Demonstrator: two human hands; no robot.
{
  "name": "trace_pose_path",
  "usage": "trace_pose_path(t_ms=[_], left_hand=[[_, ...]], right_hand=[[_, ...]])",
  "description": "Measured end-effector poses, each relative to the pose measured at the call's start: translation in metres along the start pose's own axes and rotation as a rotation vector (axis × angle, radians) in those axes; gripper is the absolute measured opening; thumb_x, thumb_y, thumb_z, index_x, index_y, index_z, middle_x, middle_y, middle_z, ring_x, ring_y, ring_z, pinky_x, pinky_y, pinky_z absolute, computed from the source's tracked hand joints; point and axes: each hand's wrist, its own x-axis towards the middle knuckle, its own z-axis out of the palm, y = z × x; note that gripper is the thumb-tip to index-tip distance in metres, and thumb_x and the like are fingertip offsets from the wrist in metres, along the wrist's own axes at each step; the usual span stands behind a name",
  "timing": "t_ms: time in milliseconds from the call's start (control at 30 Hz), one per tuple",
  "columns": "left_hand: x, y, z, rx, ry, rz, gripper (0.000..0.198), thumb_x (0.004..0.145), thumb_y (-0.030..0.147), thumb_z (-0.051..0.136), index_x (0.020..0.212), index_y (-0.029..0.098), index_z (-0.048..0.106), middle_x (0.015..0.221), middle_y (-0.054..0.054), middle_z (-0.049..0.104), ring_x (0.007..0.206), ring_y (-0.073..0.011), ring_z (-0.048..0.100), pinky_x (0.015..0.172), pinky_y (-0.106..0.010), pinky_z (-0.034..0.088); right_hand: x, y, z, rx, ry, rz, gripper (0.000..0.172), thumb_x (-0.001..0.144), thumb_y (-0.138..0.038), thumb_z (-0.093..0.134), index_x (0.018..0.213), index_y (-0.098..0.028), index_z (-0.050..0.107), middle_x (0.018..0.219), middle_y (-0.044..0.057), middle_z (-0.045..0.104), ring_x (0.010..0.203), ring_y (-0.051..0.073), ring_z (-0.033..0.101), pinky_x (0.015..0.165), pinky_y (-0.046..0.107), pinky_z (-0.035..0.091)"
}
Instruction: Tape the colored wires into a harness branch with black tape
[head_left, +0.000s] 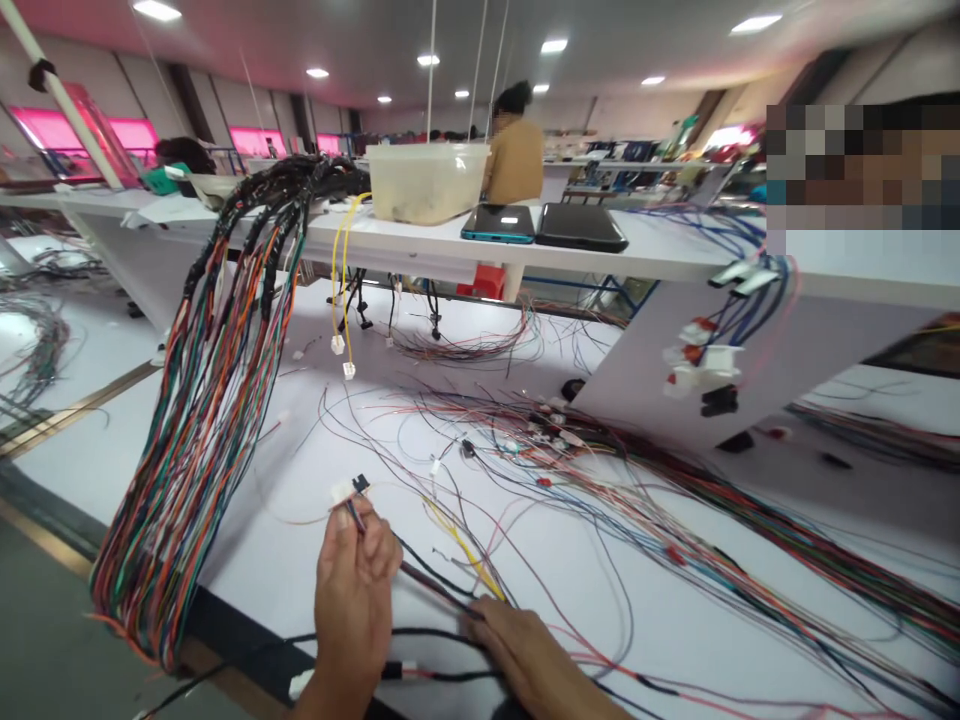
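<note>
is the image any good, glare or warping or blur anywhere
In the head view, the ceiling lights glow brightly without washing out the scene, the wide lens bends the edge of the white table, a pixelated block hides the upper right, and the left hand and right hand look fairly sharp

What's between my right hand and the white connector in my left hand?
No solid object: only a dark wire running from the right hand up through the left hand to the white connector, with thin loose wires lying on the white table below.
</note>
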Motion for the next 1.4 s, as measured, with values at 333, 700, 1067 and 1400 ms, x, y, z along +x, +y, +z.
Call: trace_pose_path(t_ms=[333,700,1067,1400], left_hand=[[0.002,-0.013,0.027,0.286,-0.281,-0.041,0.036,0.084,0.049,0.056,0.071,0.017,0.051,0.055,0.008,0.023,0.047,-0.0066,0.016,0.043,-0.018,0.021],[0.011,-0.038,0.027,0.207,-0.190,-0.001,0.027,0.085,0.046,0.056,0.078,0.021,0.050,0.055,0.009,0.024,0.042,-0.0053,0.020,0.039,-0.015,0.021],[0.013,-0.041,0.030,0.169,-0.218,0.030,0.024,0.086,0.042,0.055,0.080,0.019,0.053,0.056,0.009,0.021,0.042,-0.0050,0.016,0.038,-0.014,0.018],[0.016,-0.045,0.031,0.218,-0.186,0.003,0.027,0.087,0.045,0.053,0.080,0.019,0.053,0.057,0.009,0.019,0.043,-0.0048,0.015,0.039,-0.014,0.017]], right_hand=[[0.138,-0.083,-0.109,0.293,-0.065,-0.104,0.034,0.091,-0.038,0.049,0.067,-0.015,0.055,0.060,-0.004,0.050,0.056,0.010,0.047,0.052,0.019,0.037],[0.042,-0.077,-0.101,-0.238,0.232,-0.198,0.015,0.091,-0.032,0.052,0.093,-0.020,0.061,0.087,0.003,0.060,0.081,0.017,0.055,0.075,0.030,0.044],[-0.083,-0.026,0.007,-0.217,0.011,0.005,0.007,0.083,-0.024,0.057,0.090,-0.021,0.057,0.094,0.006,0.064,0.072,0.017,0.060,0.061,0.023,0.048],[-0.028,-0.056,-0.052,0.263,0.160,-0.066,0.026,0.096,-0.043,0.038,0.101,-0.028,0.059,0.096,0.004,0.065,0.086,0.016,0.063,0.073,0.023,0.052]])
